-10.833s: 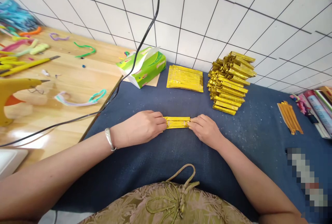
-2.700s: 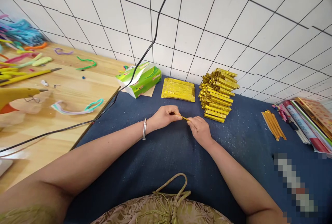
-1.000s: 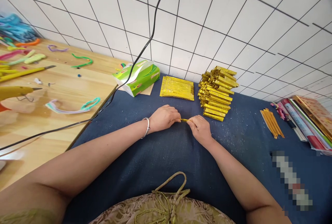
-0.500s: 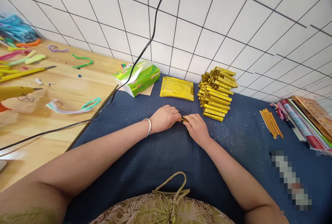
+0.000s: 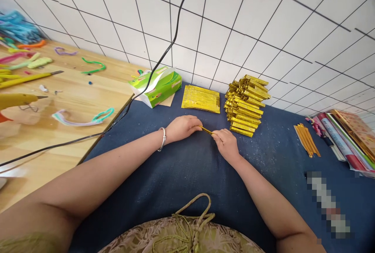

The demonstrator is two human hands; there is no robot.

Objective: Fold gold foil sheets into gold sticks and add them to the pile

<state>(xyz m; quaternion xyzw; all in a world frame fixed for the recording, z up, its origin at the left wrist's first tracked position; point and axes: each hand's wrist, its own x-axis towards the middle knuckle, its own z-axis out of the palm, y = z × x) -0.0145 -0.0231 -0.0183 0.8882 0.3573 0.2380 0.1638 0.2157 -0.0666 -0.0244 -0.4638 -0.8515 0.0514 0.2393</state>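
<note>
Between my two hands runs a narrow folded strip of gold foil paper (image 5: 207,130), pinched at both ends. My left hand (image 5: 185,127), with a silver bangle at the wrist, is closed on its left end. Fingers of my right hand (image 5: 226,143) grip the right end. Just beyond them lies a flat stack of gold foil paper sheets (image 5: 200,98). To the right of that rises a pile of folded gold paper strips (image 5: 244,106), stacked in layers.
A green tissue pack (image 5: 159,87) sits by the wall, crossed by a black cable (image 5: 164,56). On the wooden table (image 5: 73,100) at left are a yellow glue gun (image 5: 17,100) and coloured pipe cleaners. Orange-brown strips (image 5: 307,139) and books (image 5: 345,139) lie on the right.
My hands have moved slightly apart, the left one leftward and the right one rightward. More of the gold paper strip shows between them.
</note>
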